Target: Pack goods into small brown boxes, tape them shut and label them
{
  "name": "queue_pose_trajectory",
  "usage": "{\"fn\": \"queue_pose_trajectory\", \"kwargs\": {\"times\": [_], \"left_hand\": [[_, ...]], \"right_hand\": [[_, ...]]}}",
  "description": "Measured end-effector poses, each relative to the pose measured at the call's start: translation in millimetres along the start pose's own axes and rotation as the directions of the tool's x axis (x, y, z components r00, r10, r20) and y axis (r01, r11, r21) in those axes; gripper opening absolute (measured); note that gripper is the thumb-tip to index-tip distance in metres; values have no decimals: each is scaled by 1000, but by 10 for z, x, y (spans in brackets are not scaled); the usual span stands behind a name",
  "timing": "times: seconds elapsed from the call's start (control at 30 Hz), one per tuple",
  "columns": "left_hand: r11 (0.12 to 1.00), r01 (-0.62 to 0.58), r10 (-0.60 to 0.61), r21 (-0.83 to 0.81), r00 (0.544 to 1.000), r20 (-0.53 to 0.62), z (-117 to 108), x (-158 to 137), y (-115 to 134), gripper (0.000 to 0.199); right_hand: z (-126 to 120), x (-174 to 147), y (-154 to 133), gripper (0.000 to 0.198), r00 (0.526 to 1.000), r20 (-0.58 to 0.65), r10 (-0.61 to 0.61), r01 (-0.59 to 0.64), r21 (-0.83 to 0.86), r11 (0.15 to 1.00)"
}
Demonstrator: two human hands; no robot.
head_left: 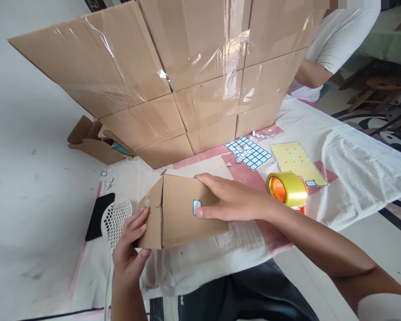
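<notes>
Pressing label (196, 207) onto closed box (180, 218)

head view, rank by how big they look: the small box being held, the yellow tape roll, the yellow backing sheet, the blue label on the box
1. small box, clearly largest.
2. yellow backing sheet.
3. yellow tape roll; it looks close to the sheet in size and sits nearer the camera, so their order is unsure.
4. blue label, smallest, at the right hand.

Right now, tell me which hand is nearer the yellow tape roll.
Right. The right hand lies flat on the small box, just left of the tape roll; the left hand grips the box's far end.
</notes>
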State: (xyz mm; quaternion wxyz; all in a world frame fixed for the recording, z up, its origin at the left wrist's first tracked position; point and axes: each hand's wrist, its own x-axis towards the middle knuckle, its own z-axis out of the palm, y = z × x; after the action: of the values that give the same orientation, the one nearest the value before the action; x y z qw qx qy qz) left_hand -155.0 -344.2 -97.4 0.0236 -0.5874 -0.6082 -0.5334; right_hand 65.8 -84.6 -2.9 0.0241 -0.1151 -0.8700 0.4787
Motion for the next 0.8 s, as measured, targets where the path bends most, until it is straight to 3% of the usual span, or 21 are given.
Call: {"fn": "queue_pose_trajectory", "kwargs": {"times": [0.13, 0.43, 0.8], "left_hand": [[1000, -9, 9, 5, 1000, 1, 6, 3, -12, 29], [999, -35, 34, 36, 998, 46, 23, 41, 19, 30], [993, -41, 27, 107, 991, 129, 55, 104, 120, 32]], "right_hand": [[-49, -3, -46, 60, 997, 44, 66, -66, -5, 998], [-12, -15, 83, 55, 999, 52, -2, 0, 35, 999], [-24, -80, 233, 48, 995, 96, 28, -47, 201, 979]]}}
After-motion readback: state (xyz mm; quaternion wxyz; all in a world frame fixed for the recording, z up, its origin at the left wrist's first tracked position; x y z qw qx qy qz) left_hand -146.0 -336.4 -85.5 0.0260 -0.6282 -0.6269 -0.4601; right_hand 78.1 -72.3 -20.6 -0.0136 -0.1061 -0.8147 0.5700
